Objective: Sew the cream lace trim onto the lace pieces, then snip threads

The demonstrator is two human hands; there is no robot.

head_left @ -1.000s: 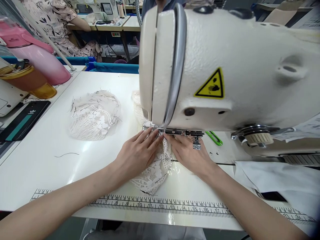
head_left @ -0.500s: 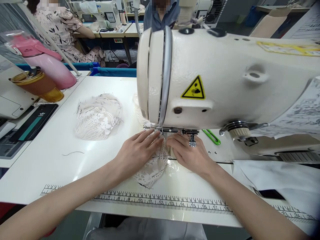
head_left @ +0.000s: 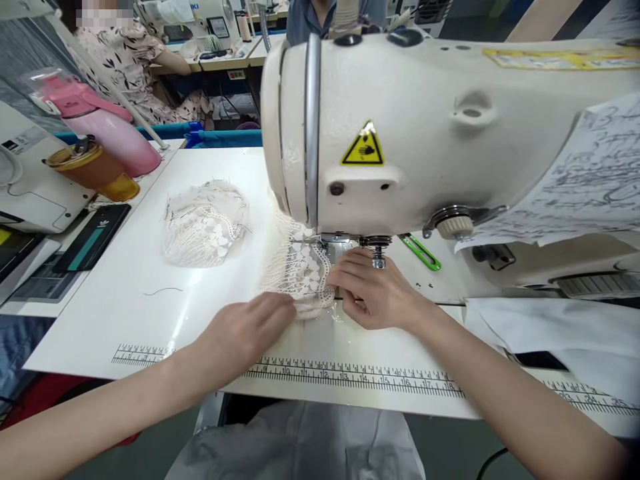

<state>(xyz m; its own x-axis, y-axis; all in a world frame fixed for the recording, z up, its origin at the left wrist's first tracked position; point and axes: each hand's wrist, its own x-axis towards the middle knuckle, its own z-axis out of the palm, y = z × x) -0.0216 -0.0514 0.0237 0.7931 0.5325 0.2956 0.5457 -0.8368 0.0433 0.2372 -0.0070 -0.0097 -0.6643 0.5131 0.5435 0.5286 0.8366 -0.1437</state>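
A cream lace piece (head_left: 303, 270) with a scalloped edge lies on the machine bed, its far end under the needle area of a white sewing machine (head_left: 400, 133). My left hand (head_left: 255, 327) is at its near left corner, fingers bent together over the edge; the fingertips are partly hidden. On the other side, my right hand (head_left: 373, 290) has its fingers curled in and pinches the right edge close to the presser foot. Part of that hand sits behind the machine's thread tension knob (head_left: 379, 260). A second lace piece (head_left: 205, 227) with loose thread ends lies farther left.
A green thread snipper (head_left: 420, 252) lies right of the needle area. White cloth (head_left: 540, 333) rests at the right. A printed ruler (head_left: 350, 377) runs along the front edge. At left are a pink bottle (head_left: 110, 133), a brown cup (head_left: 95, 170) and a black case (head_left: 93, 237). Co-workers sit beyond.
My left hand has slid from beside the needle towards me and to the left. The lace now lies flatter and more exposed, its near end farther in. My right hand stays by the foot.
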